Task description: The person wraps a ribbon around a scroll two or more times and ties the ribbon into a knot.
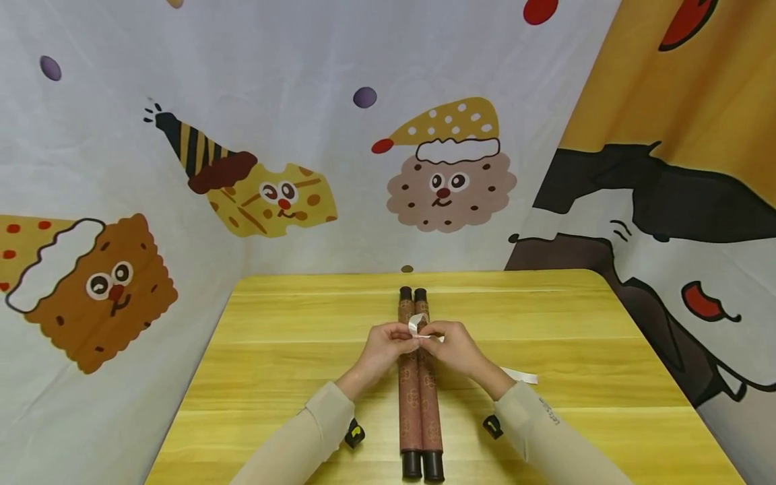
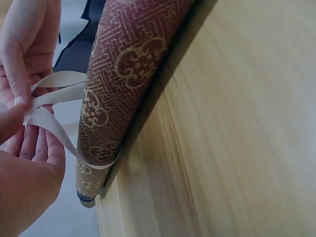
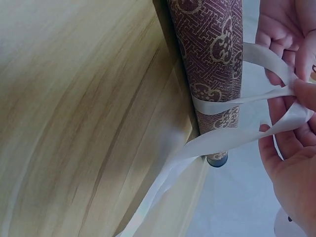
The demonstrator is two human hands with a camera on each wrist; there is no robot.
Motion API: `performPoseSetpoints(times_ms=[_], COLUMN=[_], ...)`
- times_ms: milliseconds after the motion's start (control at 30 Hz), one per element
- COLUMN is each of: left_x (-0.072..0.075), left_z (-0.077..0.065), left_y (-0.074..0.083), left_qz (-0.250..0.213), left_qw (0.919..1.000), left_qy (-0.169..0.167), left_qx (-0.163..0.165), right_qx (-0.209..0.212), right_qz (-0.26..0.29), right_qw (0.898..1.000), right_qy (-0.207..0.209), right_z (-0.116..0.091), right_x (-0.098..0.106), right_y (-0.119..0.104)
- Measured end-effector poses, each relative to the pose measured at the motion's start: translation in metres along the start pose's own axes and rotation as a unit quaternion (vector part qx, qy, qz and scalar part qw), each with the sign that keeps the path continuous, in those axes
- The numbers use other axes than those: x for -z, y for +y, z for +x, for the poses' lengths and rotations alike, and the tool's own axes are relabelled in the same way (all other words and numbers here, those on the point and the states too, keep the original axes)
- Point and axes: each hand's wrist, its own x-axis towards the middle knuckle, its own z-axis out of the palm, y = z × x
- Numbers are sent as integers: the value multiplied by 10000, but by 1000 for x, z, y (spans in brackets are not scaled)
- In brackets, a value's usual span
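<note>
Two rolled scrolls [image 1: 411,397] in reddish-brown brocade with dark end knobs lie side by side, lengthwise, on the wooden table [image 1: 291,316]. A white ribbon [image 1: 415,325] passes around them toward their far end; in the right wrist view the ribbon [image 3: 217,106] wraps the brocade, and loops stand off it. Above the scrolls, my left hand [image 1: 383,345] pinches the ribbon from the left between thumb and fingers. From the right, my right hand [image 1: 453,345] pinches it too, its fingertips meeting the left ones. In the left wrist view, the ribbon [image 2: 49,123] runs between both hands.
A loose tail of ribbon [image 1: 520,376] lies on the table beyond the right wrist. Small black objects with yellow marks [image 1: 354,433] show beside the forearms. A cartoon-printed cloth [image 1: 339,249] hangs behind the table's far edge.
</note>
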Motion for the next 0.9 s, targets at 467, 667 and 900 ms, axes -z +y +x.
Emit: performPoseSetpoints(times_ms=[467,667,900], left_x=[-4,-4,-4], left_z=[-11,-12,-13], left_y=[18,20,25], left_qz=[569,603,916], left_qw=[9976,9976,9955], left_qy=[-328,-242,-160], left_qx=[-213,-231,-185], right_qx=[503,1468,2063], right_qz=[-620,-1508,-2289], right_qw=[9955,9764,9509], right_qy=[510,484,278], right_z=[-1,-3,-3], right_x=[-2,-1,1], right_y=[8,11,15])
